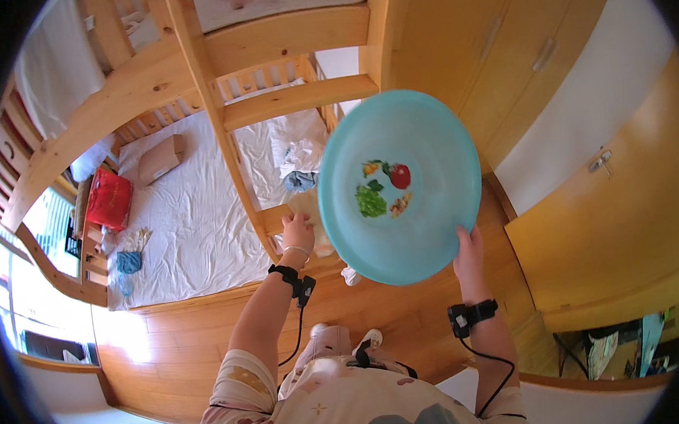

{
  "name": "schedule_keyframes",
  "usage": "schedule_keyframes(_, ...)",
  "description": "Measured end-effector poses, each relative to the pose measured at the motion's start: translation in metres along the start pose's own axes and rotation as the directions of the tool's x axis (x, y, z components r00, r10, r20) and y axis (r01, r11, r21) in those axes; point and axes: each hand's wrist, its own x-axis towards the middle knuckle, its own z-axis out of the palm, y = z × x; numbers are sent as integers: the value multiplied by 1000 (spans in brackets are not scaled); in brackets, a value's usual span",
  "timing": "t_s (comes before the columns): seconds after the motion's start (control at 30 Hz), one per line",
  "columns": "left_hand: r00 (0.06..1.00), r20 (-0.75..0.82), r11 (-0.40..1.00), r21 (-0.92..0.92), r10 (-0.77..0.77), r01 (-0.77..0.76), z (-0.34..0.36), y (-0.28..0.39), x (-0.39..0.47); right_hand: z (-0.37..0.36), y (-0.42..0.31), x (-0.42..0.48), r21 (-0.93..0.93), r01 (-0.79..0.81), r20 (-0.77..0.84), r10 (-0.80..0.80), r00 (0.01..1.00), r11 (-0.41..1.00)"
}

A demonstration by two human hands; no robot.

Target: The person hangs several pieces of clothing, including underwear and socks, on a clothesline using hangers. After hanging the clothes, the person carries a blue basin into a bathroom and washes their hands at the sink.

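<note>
My right hand (470, 253) grips the lower right rim of a large light-blue plastic basin (429, 148), its inside showing printed fruit and vegetables. My left hand (298, 233) is at a lower ladder step (273, 219) of the wooden bunk bed, beside a pale cream cloth (310, 211) partly hidden behind the basin. Whether its fingers hold the cloth or only touch it, I cannot tell. Past the ladder, white cloths (303, 156) and a blue-grey cloth (299, 180) lie heaped on the lower bunk. A small white item (351, 276) shows below the basin.
The lower mattress (194, 221) bears a cardboard piece (160, 160), a red bag (109, 198) and a folded blue cloth (128, 261). Wooden wardrobes (498, 45) stand beyond the basin; a wooden door (604, 242) is at right. My feet are on the wooden floor (196, 343).
</note>
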Motion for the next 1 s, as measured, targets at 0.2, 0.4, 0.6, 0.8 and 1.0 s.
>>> schedule_keyframes(0.2, 979, -177, 825, -535, 101, -182, 26, -60, 10, 90, -43, 40, 29, -13, 225, 6, 974, 999)
schedule_keyframes(0.4, 942, -15, 690, -685, -335, 234, -35, -3, -51, 88, -8, 40, 33, -21, 124, 17, 992, 999)
schedule_keyframes(0.6, 933, -61, 835, -468, -356, 288, -39, -41, -46, 103, -2, 30, 125, 17, -14, -15, 1000, 992)
schedule_keyframes(0.8, 970, -182, 977, 170, 159, -129, -53, -3, -37, 86, 5, 16, 122, 77, -175, -55, 983, 990)
schedule_keyframes(1.0, 969, -180, 959, 259, 169, -119, -25, 20, -38, 43, 4, -11, 66, 134, -319, -106, 942, 989)
